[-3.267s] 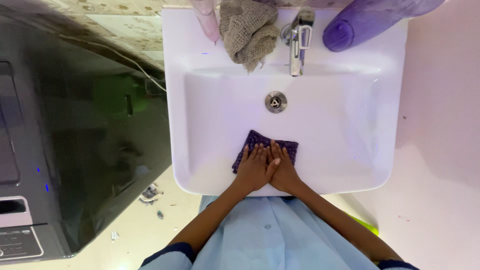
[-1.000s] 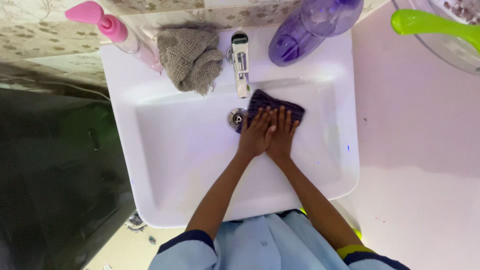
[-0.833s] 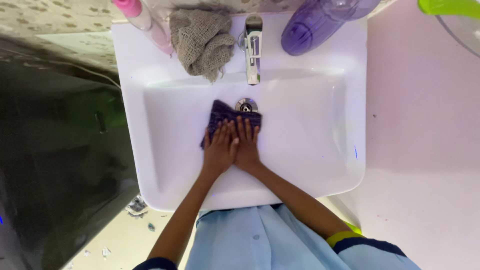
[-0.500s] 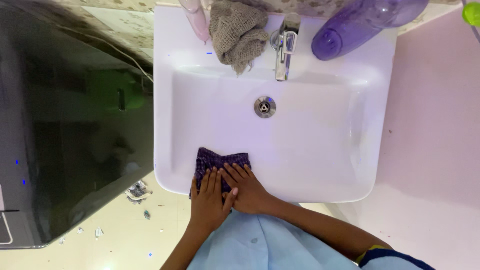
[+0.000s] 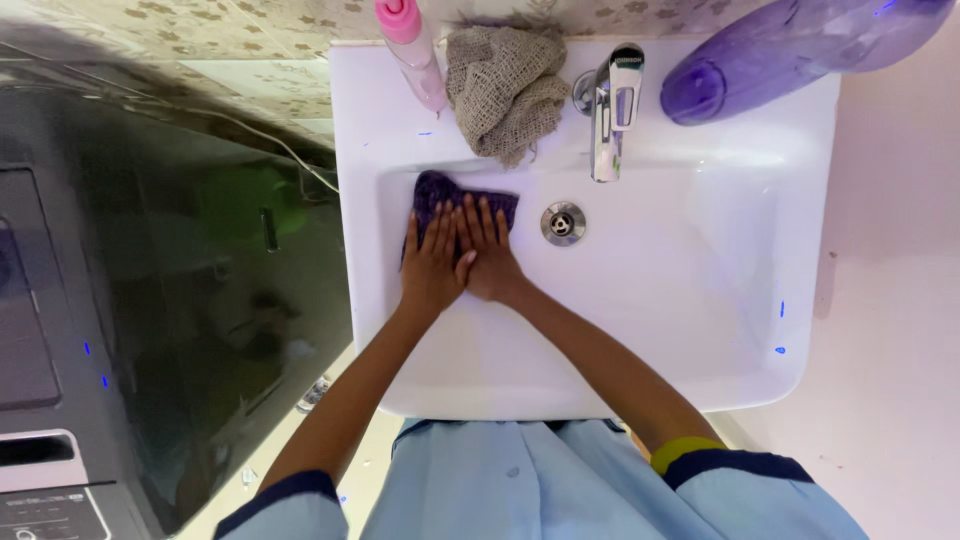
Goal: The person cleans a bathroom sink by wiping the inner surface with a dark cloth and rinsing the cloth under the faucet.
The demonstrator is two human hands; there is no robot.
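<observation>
A dark purple checked cloth (image 5: 446,193) lies flat in the far left corner of the white sink (image 5: 700,290). My left hand (image 5: 431,268) and my right hand (image 5: 487,252) press down on it side by side, fingers spread and pointing away from me. The thumbs overlap. Most of the cloth is hidden under my fingers. The round metal drain (image 5: 562,223) lies just right of my right hand, apart from it.
A chrome tap (image 5: 612,108) stands at the back rim, with a crumpled beige cloth (image 5: 505,88) left of it, a pink pump bottle (image 5: 412,48) beyond that and a lying purple bottle (image 5: 770,52) at the right. A dark glossy appliance (image 5: 150,300) stands close on the left.
Both hands slid the purple cloth around the basin: from the near rim to the back right, past the drain, to the near left edge, and now up into the far left corner.
</observation>
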